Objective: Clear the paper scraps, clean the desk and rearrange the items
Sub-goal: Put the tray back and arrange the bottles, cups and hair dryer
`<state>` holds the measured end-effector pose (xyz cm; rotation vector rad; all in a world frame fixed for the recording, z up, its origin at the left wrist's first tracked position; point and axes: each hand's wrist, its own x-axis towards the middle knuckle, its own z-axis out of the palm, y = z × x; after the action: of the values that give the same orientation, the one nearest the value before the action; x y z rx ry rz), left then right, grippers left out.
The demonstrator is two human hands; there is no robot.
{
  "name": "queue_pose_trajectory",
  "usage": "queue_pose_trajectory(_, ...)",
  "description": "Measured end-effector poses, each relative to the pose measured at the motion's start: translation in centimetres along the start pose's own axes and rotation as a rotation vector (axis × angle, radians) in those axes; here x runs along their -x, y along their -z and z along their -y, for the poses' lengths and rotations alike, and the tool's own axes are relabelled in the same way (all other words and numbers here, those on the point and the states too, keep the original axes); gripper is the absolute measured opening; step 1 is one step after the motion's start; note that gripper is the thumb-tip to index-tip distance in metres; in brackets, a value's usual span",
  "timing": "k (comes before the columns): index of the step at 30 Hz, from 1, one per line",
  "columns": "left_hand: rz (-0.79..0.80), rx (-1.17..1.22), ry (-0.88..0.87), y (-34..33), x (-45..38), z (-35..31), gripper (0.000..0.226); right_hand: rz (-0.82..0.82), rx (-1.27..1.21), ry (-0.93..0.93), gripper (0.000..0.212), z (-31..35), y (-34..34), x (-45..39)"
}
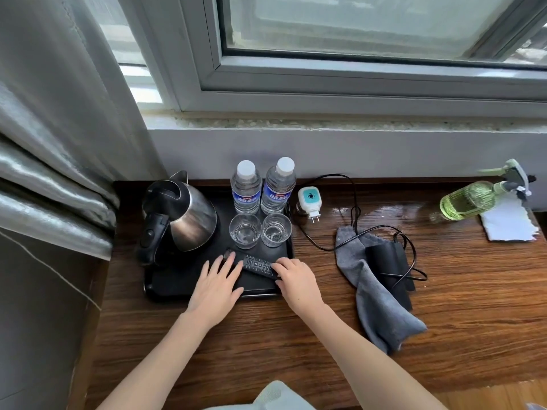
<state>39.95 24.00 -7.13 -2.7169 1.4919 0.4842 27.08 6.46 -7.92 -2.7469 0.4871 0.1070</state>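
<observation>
Two hands lay on the near part of a black tray [165,288] that sat on the wooden desk [266,335]. Far to the left of the left hand hung a grey curtain [53,143]. Just beyond and left of that hand stood a steel kettle [186,216], upright on the tray. The left hand [217,284] rested flat with its fingers straight and spread, the fingertips touching the left end of a black remote control [256,264] and gripping nothing. The remote lay across the tray between the two hands. Beyond it stood two empty glasses [245,231] side by side, and behind those two capped water bottles [246,187]. The right hand [296,281] had its fingers curled down over the remote's right end; whether it truly gripped it, I could not tell. Beyond and right of this hand, off the tray, a white plug-in device [309,202] stood on the desk. Further right a grey cloth [376,303] lay crumpled beside a black pouch [387,261], with a black cable [352,199] looping over both. Well to the right, a green spray bottle [470,199] leaned tilted above a white paper scrap [506,223].
</observation>
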Motion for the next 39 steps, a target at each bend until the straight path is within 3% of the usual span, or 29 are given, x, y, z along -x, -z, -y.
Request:
queue_pose_trajectory(12, 0.028, -0.006, 0.066, -1.6, 4.5, -2.3, 0.067, -0.026, -0.144, -0.084, 0.034, 0.7, 0.3, 1.8)
queue_pose_trajectory(19, 0.0, 0.035, 0.085, -0.5, 4.0, -2.5, 0.059, -0.064, -0.263, -0.278, 0.032, 0.6, 3.3, 3.5)
queue_pose_trajectory(28, -0.078, 0.3, -0.014, 2.0, 1.8, -7.5, 0.047, -0.24, -0.334, -0.437, 0.027, -1.7, 7.0, 5.3)
queue_pose_trajectory(35, -0.066, 0.679, 0.223, 4.7, -3.1, -13.8, 0.052, -0.226, -0.379, -0.317, 0.028, -6.0, 9.5, 1.4)
queue_pose_trajectory(39, -0.054, 1.046, 0.505, 5.9, -6.1, -16.6, 0.058, -0.171, -0.411, -0.255, 0.029, -8.8, 10.3, -0.5)
